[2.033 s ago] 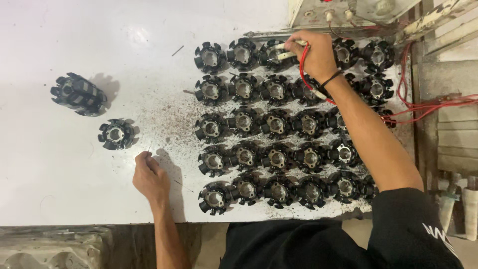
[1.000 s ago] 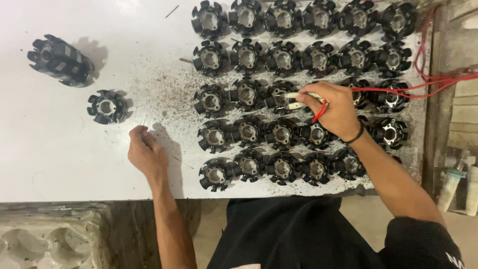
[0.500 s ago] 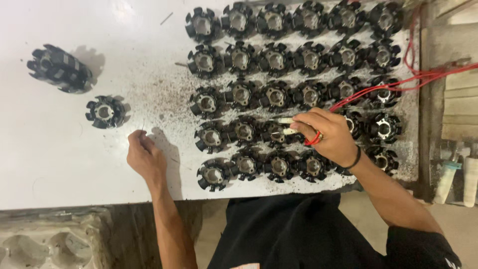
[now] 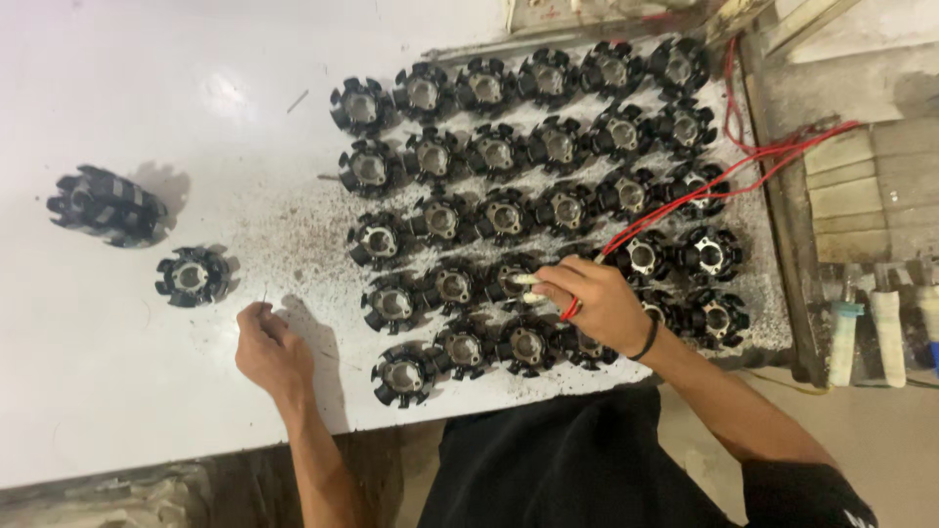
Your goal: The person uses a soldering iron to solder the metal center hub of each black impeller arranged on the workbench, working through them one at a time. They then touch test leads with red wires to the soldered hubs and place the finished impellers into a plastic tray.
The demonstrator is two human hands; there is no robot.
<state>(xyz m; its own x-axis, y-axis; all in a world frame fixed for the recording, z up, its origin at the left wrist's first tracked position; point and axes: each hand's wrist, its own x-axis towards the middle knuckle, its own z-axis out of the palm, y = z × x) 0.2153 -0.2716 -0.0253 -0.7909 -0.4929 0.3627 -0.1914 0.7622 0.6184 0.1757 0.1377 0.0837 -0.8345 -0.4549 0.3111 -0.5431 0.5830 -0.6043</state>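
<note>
Several black toothed stator cores (image 4: 504, 215) lie in rows on a white table (image 4: 117, 391). My right hand (image 4: 594, 303) pinches a small white-tipped probe (image 4: 528, 281) with red wires (image 4: 743, 176), its tip over a core (image 4: 509, 279) in the fourth row. My left hand (image 4: 266, 347) rests on the table with fingers pinched together; a thin wire or pin seems to stick up from them. Nearest to it is a single core (image 4: 193, 277), set apart from the rows.
A stack of cores (image 4: 106, 205) lies on its side at the far left. Dark grit is scattered on the table around the rows. Wooden boards (image 4: 880, 186) and upright white tubes (image 4: 885, 332) stand beyond the right edge.
My right hand has carried the probe from the far rows down to the rows nearest me, moving slightly left. My left hand has stayed in place.
</note>
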